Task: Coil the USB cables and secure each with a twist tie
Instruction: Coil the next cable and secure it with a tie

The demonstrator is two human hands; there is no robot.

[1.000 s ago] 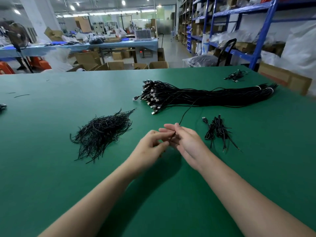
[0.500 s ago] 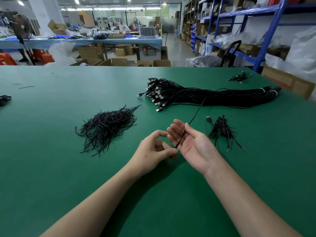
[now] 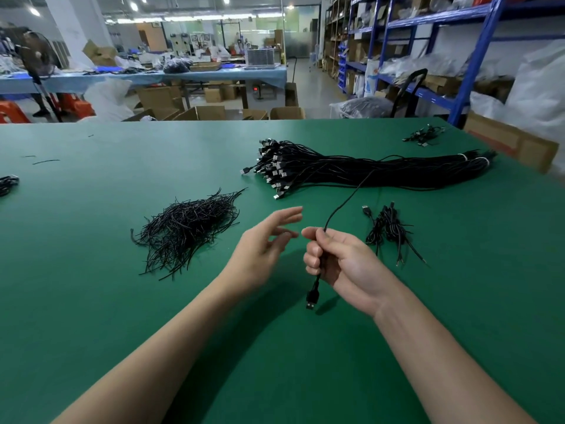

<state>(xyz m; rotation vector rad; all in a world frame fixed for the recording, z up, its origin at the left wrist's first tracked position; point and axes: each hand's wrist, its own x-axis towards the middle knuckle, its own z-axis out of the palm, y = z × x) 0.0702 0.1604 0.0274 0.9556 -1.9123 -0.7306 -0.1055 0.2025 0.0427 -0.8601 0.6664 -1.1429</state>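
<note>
green table (image 3: 91, 301); cable bundle (image 3: 382, 172) far right, twist-tie pile (image 3: 189, 228) left. right hand (image 3: 342, 264), flat a moment ago, now fisted round one cable (image 3: 345, 203); left hand (image 3: 263, 249) released, fingers spread. plug (image 3: 312, 296) dangles below the fist; coiling likely next.

Green table (image 3: 91, 301); beyond the fingers (image 3: 287, 213), blue-clothed bench (image 3: 183, 76); right of them, blue shelving (image 3: 475, 59); ceiling strip lights (image 3: 195, 18) lit.

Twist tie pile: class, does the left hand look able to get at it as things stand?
Probably yes. The left hand is open and holds nothing, and only bare green table lies between it and the twist tie pile.
</note>
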